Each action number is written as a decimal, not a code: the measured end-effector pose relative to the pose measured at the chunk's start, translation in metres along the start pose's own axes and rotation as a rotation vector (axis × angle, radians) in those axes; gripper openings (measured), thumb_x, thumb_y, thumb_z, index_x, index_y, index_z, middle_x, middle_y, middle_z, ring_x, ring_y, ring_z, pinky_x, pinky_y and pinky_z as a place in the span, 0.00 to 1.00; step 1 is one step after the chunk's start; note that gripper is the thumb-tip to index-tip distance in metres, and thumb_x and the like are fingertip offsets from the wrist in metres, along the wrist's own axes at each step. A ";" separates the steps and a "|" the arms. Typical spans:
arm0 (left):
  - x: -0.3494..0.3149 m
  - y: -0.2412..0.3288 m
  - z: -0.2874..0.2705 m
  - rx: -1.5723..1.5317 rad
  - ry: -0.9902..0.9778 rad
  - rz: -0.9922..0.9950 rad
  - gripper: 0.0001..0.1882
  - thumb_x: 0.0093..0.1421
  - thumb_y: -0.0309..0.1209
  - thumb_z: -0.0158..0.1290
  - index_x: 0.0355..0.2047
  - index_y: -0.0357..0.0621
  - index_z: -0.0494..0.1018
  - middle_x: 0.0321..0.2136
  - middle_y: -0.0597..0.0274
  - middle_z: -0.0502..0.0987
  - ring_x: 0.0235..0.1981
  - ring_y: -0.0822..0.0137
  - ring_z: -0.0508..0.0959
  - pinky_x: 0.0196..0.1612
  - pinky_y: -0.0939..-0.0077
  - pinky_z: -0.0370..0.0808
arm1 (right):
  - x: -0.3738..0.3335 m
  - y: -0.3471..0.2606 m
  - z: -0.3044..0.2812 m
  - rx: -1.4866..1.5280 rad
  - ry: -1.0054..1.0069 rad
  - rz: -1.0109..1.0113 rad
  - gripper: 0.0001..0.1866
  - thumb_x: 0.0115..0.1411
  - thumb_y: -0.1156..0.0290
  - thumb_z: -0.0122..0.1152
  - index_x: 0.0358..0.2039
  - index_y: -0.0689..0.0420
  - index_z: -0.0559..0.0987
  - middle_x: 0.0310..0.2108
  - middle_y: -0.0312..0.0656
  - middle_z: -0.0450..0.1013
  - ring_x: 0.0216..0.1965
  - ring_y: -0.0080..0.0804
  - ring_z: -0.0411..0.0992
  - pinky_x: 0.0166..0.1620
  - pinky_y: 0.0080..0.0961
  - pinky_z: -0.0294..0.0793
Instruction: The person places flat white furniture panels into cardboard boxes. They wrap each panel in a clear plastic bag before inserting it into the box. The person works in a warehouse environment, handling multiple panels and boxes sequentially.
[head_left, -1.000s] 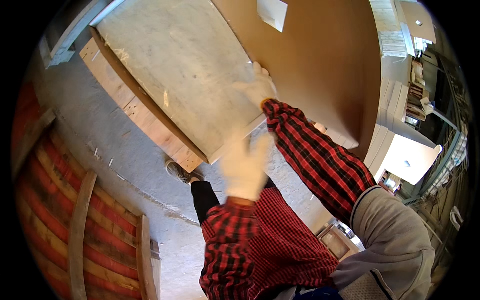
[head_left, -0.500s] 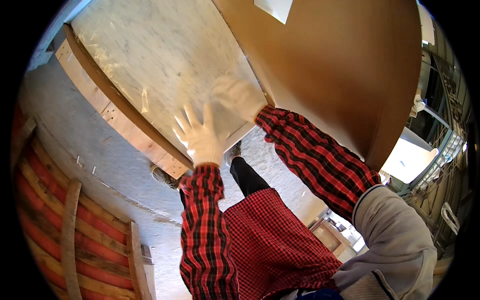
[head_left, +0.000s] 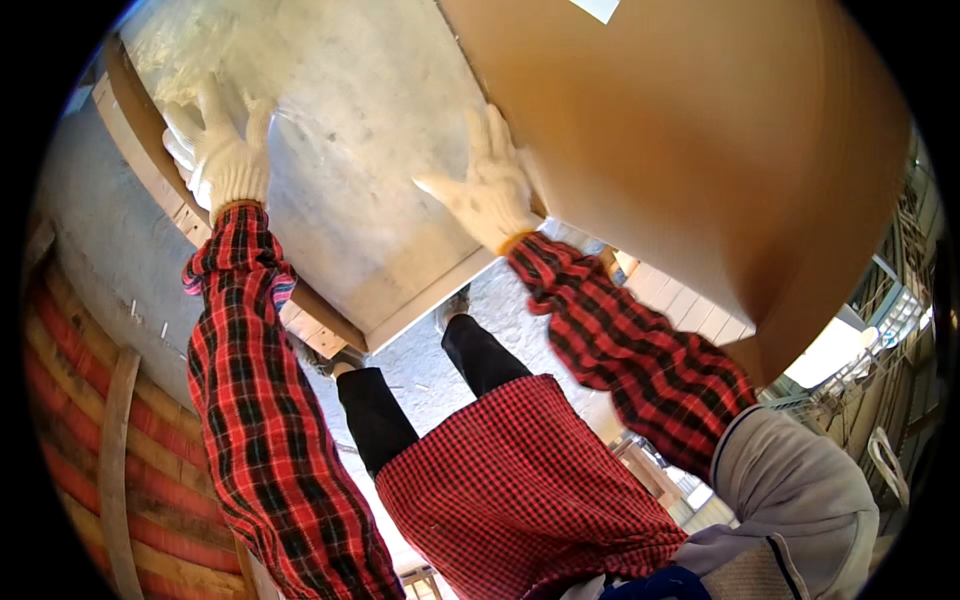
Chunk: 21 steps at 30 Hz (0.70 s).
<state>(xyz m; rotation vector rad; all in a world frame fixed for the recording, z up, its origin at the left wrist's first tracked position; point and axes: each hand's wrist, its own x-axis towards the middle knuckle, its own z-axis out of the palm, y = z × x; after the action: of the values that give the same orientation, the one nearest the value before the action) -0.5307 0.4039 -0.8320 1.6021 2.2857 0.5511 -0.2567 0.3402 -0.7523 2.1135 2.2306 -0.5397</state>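
Apron point(head_left: 520, 480): red-and-white checked cloth over the person's front, nearest the camera, with dark trouser legs below it.
Sleeves: red-and-black plaid on both forearms, rising from the lower edge.
Floor point(head_left: 90, 250): grey concrete beneath the feet.
Curved wooden frame point(head_left: 110, 460): red-stained slats with a pale batten, low at the left.
Left hand point(head_left: 225, 160): white knit glove, fingers spread open, palm flat on the slab near its left edge.
Right hand point(head_left: 490, 185): white knit glove, fingers spread open, pressed flat on the slab just beside the brown board.
Stone slab point(head_left: 350, 150): pale grey, speckled, leaning, its lower corner above the feet; it rests on a wooden support point(head_left: 150, 170).
Brown board point(head_left: 680, 150): large, flat, overlapping the slab's right side.
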 end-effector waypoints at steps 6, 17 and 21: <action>-0.010 0.023 -0.028 -0.278 0.161 -0.452 0.47 0.48 0.45 0.64 0.67 0.48 0.58 0.68 0.54 0.55 0.66 0.52 0.60 0.68 0.54 0.56 | -0.010 -0.065 0.033 0.070 -0.134 -0.207 0.47 0.51 0.54 0.70 0.67 0.55 0.59 0.69 0.58 0.47 0.70 0.59 0.44 0.71 0.49 0.42; -0.003 0.048 -0.042 -0.416 0.122 -0.480 0.39 0.53 0.41 0.60 0.64 0.43 0.63 0.57 0.43 0.70 0.58 0.51 0.71 0.62 0.65 0.65 | -0.019 -0.069 0.017 0.142 -0.244 -0.655 0.28 0.48 0.66 0.64 0.52 0.55 0.77 0.53 0.40 0.72 0.59 0.39 0.66 0.61 0.36 0.64; -0.038 0.073 -0.067 -0.404 -0.264 -0.187 0.48 0.52 0.39 0.64 0.69 0.40 0.52 0.63 0.41 0.63 0.64 0.49 0.65 0.65 0.63 0.61 | -0.030 -0.064 0.034 0.136 -0.351 -0.555 0.18 0.52 0.71 0.57 0.45 0.55 0.79 0.41 0.41 0.76 0.48 0.41 0.72 0.49 0.35 0.73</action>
<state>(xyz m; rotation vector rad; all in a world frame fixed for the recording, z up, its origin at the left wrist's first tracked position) -0.4876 0.3808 -0.7382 1.1783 1.9499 0.6590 -0.3235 0.3009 -0.7621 1.2741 2.5910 -1.0121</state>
